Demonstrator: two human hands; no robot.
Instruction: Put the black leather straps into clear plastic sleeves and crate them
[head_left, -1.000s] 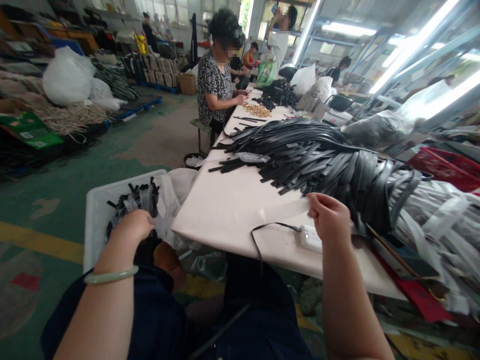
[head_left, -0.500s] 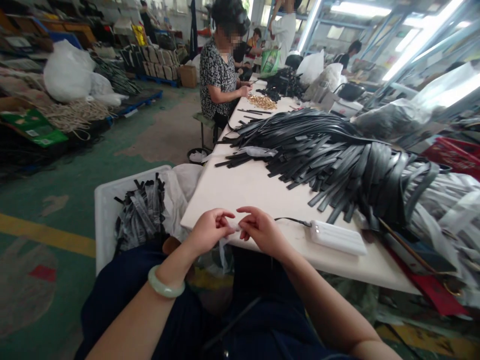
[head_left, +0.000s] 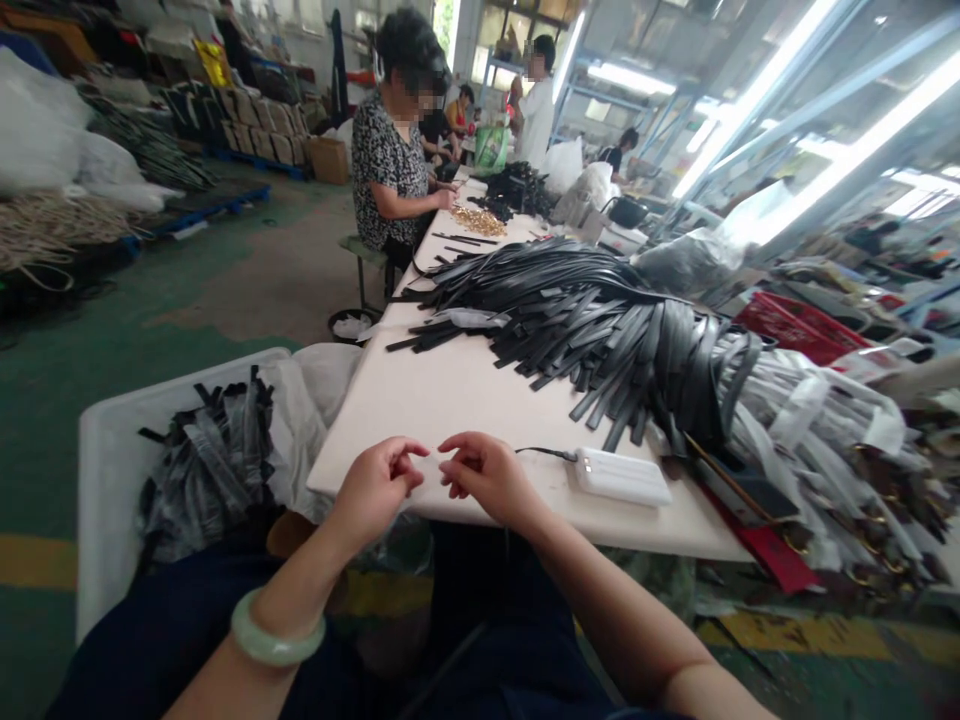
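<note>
My left hand, with a pale green bangle on its wrist, hovers over the near edge of the white table. Its fingers are loosely curled, thumb and forefinger apart, and I see nothing between them. Facing it across a small gap is my right hand, fingers bent and apart, also without a visible object. Just right of that hand lies a white power bank with a black cable plugged in. Beyond it spreads a large heap of black straps, their ends pointing toward me.
At my left, a white plastic bin holds film-wrapped black strips. Small gold metal pieces lie farther up the table, near a seated co-worker. Straps in white wrapping and a red crate are to the right.
A small scrap of clear film, earlier between my hands and hanging below them, no longer shows. My fingers have drawn apart. The view has swung to the right.
</note>
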